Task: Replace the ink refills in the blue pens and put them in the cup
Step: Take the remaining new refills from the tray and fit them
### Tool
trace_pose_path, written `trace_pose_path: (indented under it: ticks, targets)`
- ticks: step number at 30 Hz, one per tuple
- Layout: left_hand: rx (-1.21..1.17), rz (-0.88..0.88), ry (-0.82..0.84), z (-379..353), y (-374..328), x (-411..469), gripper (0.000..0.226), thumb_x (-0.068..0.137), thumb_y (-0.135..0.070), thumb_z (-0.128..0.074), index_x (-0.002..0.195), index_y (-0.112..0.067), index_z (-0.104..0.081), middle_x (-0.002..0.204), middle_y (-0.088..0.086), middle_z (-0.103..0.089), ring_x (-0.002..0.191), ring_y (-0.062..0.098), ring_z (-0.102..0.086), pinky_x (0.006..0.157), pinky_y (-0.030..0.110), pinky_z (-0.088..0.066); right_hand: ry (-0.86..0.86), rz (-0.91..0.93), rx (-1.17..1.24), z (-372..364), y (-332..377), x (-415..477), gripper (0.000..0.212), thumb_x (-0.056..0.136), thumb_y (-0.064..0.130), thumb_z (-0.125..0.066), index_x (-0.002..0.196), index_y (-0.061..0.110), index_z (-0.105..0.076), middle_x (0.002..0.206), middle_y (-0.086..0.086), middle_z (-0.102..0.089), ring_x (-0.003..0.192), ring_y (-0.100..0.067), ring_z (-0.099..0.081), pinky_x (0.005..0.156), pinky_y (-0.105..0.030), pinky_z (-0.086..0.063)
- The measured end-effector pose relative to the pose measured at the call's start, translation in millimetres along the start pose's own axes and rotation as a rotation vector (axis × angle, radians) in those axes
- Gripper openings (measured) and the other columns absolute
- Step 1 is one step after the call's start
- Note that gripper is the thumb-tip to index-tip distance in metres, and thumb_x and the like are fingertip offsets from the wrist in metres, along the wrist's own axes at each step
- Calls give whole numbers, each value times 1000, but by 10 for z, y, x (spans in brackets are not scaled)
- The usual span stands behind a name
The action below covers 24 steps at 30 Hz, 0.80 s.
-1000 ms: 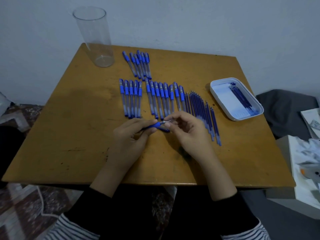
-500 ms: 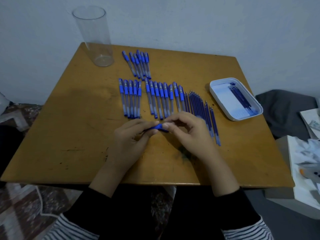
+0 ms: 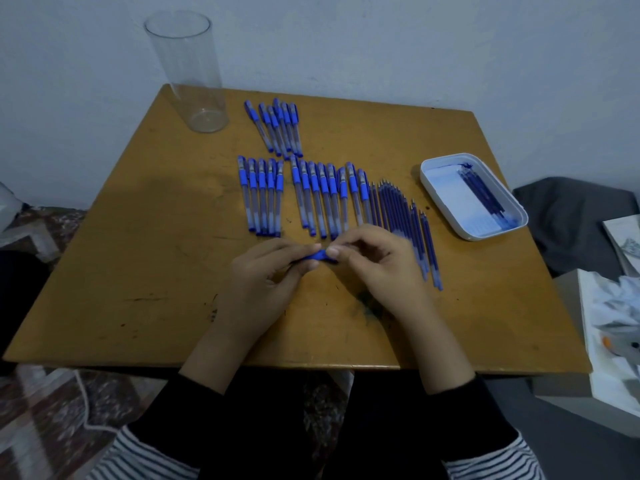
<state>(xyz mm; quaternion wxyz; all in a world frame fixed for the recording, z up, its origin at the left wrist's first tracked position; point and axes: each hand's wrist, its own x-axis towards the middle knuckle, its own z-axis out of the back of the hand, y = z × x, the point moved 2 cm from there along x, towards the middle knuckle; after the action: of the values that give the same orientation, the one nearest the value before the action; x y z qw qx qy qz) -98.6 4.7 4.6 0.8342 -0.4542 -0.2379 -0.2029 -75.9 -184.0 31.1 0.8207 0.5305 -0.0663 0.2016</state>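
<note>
Blue pen (image 3: pixel 320 255) pinched btwn both hands: left hand (image 3: pixel 268 271) fingers curl round barrel, right hand (image 3: pixel 375 259) fingers pinch its end. Brown worktop (image 3: pixel 138 254), clear cup (image 3: pixel 194 67) at far-left corner, pale wall (image 3: pixel 381 46).

Left hand (image 3: pixel 266 271) and right hand (image 3: pixel 374 261) pinch one blue pen (image 3: pixel 320 255) between them above wooden table (image 3: pixel 138 254); clear cup (image 3: pixel 194 71) upright at far-left corner.

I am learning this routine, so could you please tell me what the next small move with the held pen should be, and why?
Probably twist the end of the blue pen with the right hand while the left hand steadies the barrel. Both hands pinch this one pen, so it looks mid-assembly, and the cup is empty. Opening or closing, I cannot tell.
</note>
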Motion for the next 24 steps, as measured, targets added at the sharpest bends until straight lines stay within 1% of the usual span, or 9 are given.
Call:
trace_pose_path:
  ticks: [2,4,6,8,10,13,17,20,24]
  targets:
    - [12,-3,7,-4,2,0,26,88,-15,-77,114,-12,-75,102,-4,-73,92,6,-68,80,29,-57,-5,-40,34,8,2,-8,14,89,32,-67,95,20,-72,83,5,-69,81,-14,-66,72,-30,-55]
    - [-3,18,-7,-1,7,6,26,88,-15,-77,114,-12,-76,103,-4,-73,93,7,-68,80,28,-57,8,-84,163,28,14,-28,17,88,19,-72,104,13,-71,91,2,-70,86,-14,-67,77,-25,-56]
    - [-17,26,-16,6,4,7,25,89,-19,-77,113,-13,-75,103,-6,-72,94,5,-68,81,26,-57,19,-60,145,28,20,-31,17,88,11,-72,105,9,-70,94,-1,-69,89,-17,-67,79,-26,-55]
    - [-14,24,-14,10,-3,2,26,90,-24,-75,114,-15,-75,103,-7,-72,94,4,-67,81,25,-56,29,-17,16,7,5,-25,10,89,18,-69,99,14,-71,90,6,-69,87,-15,-66,77,-28,-55]
    - [-12,26,-15,9,-6,-1,26,90,-23,-74,114,-15,-75,102,-5,-73,94,5,-67,81,27,-57,20,-36,-34,4,-11,-24,13,90,26,-67,98,18,-72,88,8,-69,86,-14,-66,76,-29,-55]
    - [-22,24,-20,2,-2,3,25,90,-21,-74,114,-13,-75,102,-3,-73,93,7,-68,80,30,-57,10,-71,95,35,-2,-35,21,88,17,-72,108,13,-70,98,2,-70,93,-18,-67,82,-29,-56]
    - [-4,11,-16,10,8,-1,25,91,-24,-72,115,-15,-74,102,-3,-72,92,7,-68,79,30,-57,13,-8,-16,20,15,-28,10,90,13,-67,97,17,-71,92,7,-68,91,-14,-65,81,-25,-53]
    - [56,-30,-29,0,-11,-8,23,89,-15,-76,111,-9,-76,101,0,-73,91,9,-67,79,28,-57,-21,-93,5,-22,-2,-38,13,90,8,-68,93,20,-71,87,8,-69,87,-12,-65,78,-27,-53]
    - [103,-45,-33,0,-36,-18,22,88,-9,-76,110,-6,-76,100,3,-73,91,13,-68,81,28,-56,-66,-167,56,-85,32,-57,18,91,6,-66,89,24,-68,83,7,-68,82,-8,-64,75,-21,-53]
